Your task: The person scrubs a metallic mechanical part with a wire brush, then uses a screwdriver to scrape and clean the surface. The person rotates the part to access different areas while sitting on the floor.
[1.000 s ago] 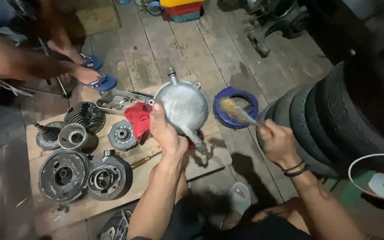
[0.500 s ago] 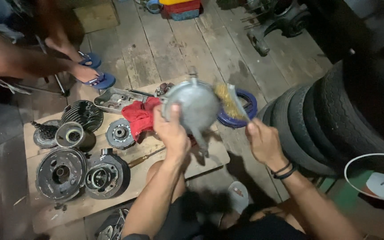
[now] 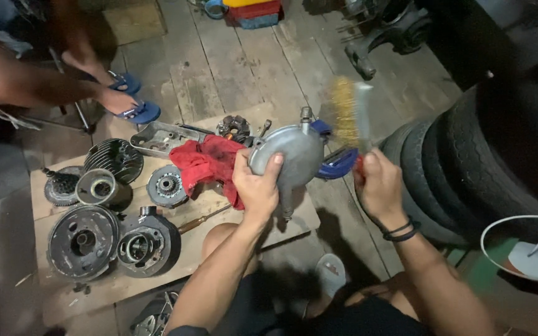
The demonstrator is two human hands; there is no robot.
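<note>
My left hand [image 3: 256,186] grips a round grey metal engine cover [image 3: 294,152] by its lower edge and holds it tilted above a wooden board [image 3: 175,261]. My right hand [image 3: 378,186] is closed on the handle of a wire brush [image 3: 350,112], whose brass bristles stand upright just right of the cover, blurred by motion. A red rag [image 3: 207,162] lies on the board beside my left hand. A blue ring-shaped part [image 3: 340,163] sits on the floor behind the cover, mostly hidden.
Several dark engine parts lie on the board: a finned cylinder [image 3: 116,158], a gear [image 3: 166,185], round housings [image 3: 82,242]. Stacked tyres [image 3: 468,162] stand to the right. Another person's feet in blue sandals [image 3: 132,109] rest at the upper left. A white-rimmed bowl [image 3: 527,249] sits lower right.
My left hand has turned and shifted the cover to the right. The brush has swung up from the blue ring to an upright position beside the cover.
</note>
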